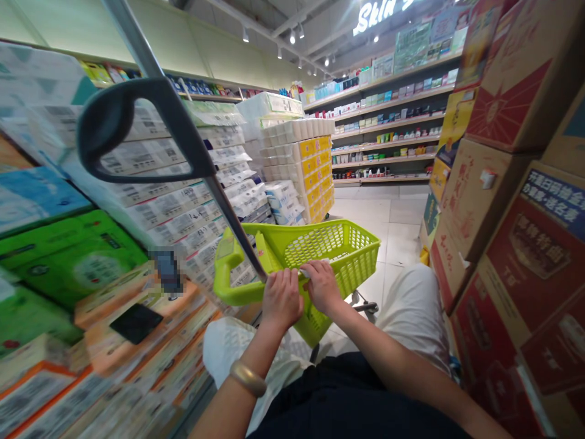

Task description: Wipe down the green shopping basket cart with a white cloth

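A lime-green plastic shopping basket cart (354,268) stands in front of my knees, its long side facing me. My left hand (282,299) is closed over the near rim, knuckles up, beside the foot of a metal pole (235,222). Close to its right, my right hand (322,285) curls over the same rim. A small white bit shows at the right fingertips, too small to make out. At the pole's upper part sits a dark grey loop handle (194,143), which neither hand touches. The undersides of my fingers are hidden.
Stacked tissue packs (183,201) line the left, with orange boxes (109,341) bearing a dark flat device (136,323). Red and brown cartons (475,189) rise close on my right. Past the cart, a white tiled floor (388,231) leads to stocked shelves (388,137).
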